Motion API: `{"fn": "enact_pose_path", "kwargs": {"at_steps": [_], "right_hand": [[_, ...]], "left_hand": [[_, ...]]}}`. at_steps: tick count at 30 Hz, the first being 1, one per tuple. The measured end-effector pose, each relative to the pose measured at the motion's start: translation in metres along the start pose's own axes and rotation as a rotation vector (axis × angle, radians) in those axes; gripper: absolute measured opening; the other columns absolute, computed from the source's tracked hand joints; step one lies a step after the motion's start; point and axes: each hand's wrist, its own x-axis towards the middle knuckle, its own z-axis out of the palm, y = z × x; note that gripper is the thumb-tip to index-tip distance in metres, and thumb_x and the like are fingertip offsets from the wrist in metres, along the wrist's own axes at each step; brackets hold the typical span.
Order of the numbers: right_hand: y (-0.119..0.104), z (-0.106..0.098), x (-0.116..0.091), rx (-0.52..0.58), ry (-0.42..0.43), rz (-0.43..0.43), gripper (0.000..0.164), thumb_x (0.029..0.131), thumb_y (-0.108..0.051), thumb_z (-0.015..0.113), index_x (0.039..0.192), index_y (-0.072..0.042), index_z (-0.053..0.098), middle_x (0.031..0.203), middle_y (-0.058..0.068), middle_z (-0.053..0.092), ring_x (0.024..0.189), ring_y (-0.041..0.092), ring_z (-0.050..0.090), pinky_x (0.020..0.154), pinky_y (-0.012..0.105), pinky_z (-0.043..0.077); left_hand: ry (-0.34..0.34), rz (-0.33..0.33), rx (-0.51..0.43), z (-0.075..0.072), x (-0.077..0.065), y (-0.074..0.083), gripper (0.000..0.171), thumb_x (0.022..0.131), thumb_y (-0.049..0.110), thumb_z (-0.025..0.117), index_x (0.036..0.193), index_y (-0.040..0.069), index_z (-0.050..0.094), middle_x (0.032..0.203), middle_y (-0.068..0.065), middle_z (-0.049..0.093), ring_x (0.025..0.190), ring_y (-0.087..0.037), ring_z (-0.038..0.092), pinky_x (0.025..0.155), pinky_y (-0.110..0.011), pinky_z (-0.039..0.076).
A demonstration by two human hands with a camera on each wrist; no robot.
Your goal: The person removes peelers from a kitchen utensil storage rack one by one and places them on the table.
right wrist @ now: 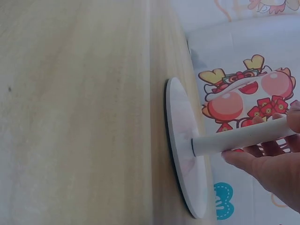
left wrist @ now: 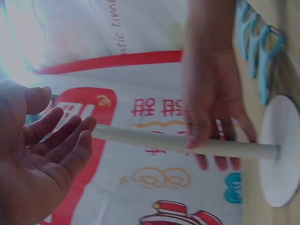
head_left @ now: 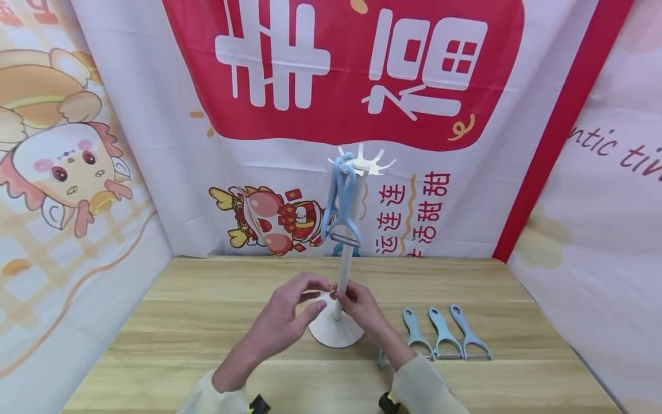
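Observation:
A white stand has a round base on the table and an upright pole with a ring of hooks on top. Light-blue peelers hang from the hooks on its left side. My right hand holds the lower part of the pole, thumb on one side and fingers behind it, as the left wrist view shows. To the left of the pole is my left hand, its fingers loosely bent with nothing between them. In the left wrist view its fingertips overlap the upper pole.
Several blue peelers lie on the wooden table to the right: one pale-green-blue peeler, a middle peeler, a bluer peeler, and another partly hidden by my right forearm. Printed cloth hangs behind and at both sides.

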Motion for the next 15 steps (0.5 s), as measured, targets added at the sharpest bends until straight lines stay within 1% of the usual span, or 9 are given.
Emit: {"fn": "enact_pose_path", "kwargs": {"at_steps": [2, 4, 7, 9, 11, 15], "right_hand": [[0.001, 0.000, 0.001, 0.006, 0.013, 0.009, 0.023, 0.102, -0.012, 0.055, 0.121, -0.003, 0.063, 0.119, 0.015, 0.068, 0.116, 0.027, 0.064, 0.105, 0.048, 0.051], [0.002, 0.000, 0.001, -0.005, 0.024, 0.016, 0.023, 0.102, -0.012, 0.055, 0.121, -0.003, 0.064, 0.120, 0.015, 0.068, 0.120, 0.029, 0.063, 0.104, 0.046, 0.052], [0.003, 0.000, 0.001, -0.034, 0.040, 0.014, 0.022, 0.102, -0.011, 0.054, 0.119, -0.001, 0.065, 0.120, 0.015, 0.069, 0.122, 0.031, 0.062, 0.103, 0.045, 0.053], [0.002, 0.000, 0.001, -0.053, 0.047, 0.012, 0.022, 0.102, -0.012, 0.055, 0.118, -0.001, 0.066, 0.120, 0.014, 0.070, 0.123, 0.031, 0.063, 0.102, 0.045, 0.053], [0.002, 0.000, 0.000, -0.059, 0.051, 0.019, 0.022, 0.102, -0.013, 0.055, 0.117, -0.001, 0.067, 0.118, 0.013, 0.071, 0.122, 0.031, 0.063, 0.102, 0.044, 0.053], [0.001, 0.000, -0.001, -0.069, 0.047, 0.033, 0.023, 0.102, -0.016, 0.056, 0.117, -0.002, 0.067, 0.118, 0.011, 0.071, 0.123, 0.030, 0.063, 0.102, 0.043, 0.053]], "left_hand": [[0.029, 0.045, -0.003, -0.004, 0.005, 0.011, 0.024, 0.096, 0.004, 0.063, 0.120, 0.007, 0.058, 0.119, -0.009, 0.064, 0.117, -0.022, 0.064, 0.098, -0.036, 0.056], [0.054, 0.072, -0.007, -0.008, 0.010, 0.020, 0.025, 0.096, 0.003, 0.063, 0.120, 0.007, 0.058, 0.118, -0.009, 0.064, 0.116, -0.023, 0.064, 0.098, -0.035, 0.056], [0.080, 0.089, -0.030, -0.015, 0.022, 0.034, 0.025, 0.097, 0.003, 0.061, 0.122, 0.004, 0.057, 0.120, -0.010, 0.063, 0.118, -0.024, 0.064, 0.099, -0.033, 0.055], [0.098, 0.085, -0.030, -0.020, 0.032, 0.041, 0.026, 0.098, 0.005, 0.060, 0.123, 0.003, 0.056, 0.122, -0.011, 0.062, 0.119, -0.025, 0.063, 0.100, -0.034, 0.054], [0.127, 0.071, -0.009, -0.024, 0.043, 0.047, 0.028, 0.099, 0.008, 0.060, 0.126, 0.003, 0.056, 0.124, -0.011, 0.062, 0.119, -0.025, 0.063, 0.101, -0.035, 0.054], [0.198, 0.015, 0.078, -0.032, 0.065, 0.056, 0.033, 0.100, 0.015, 0.061, 0.130, 0.003, 0.055, 0.125, -0.011, 0.062, 0.117, -0.025, 0.065, 0.096, -0.039, 0.057]]}}
